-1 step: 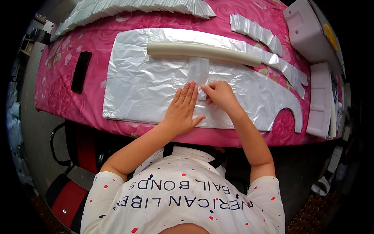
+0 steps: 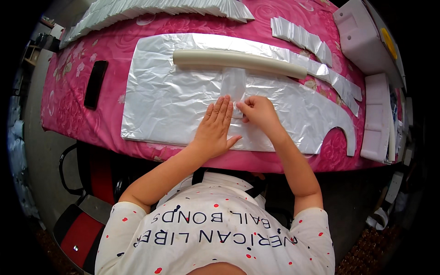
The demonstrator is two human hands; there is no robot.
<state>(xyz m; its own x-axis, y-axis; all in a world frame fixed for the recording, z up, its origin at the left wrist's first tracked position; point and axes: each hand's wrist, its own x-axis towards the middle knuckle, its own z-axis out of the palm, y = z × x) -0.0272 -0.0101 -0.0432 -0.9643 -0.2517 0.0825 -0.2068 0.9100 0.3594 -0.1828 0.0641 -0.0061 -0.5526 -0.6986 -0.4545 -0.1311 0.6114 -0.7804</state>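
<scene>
Slightly leftward, the right hand [image 2: 261, 111] has shifted since the earlier frame. We find its curled fingertips at the plastic strip [image 2: 234, 82]; their grip we cannot tell. Flat, thumb apart, the left hand [image 2: 213, 129] partly hides the strip, which lies on white sheeting [image 2: 169, 105] toward the tabletop's [image 2: 68, 110] front edge.

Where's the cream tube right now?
In the head view, the cream tube lies slightly right of centre, on the far part of the white plastic sheeting, beyond the left hand and right hand.
</scene>
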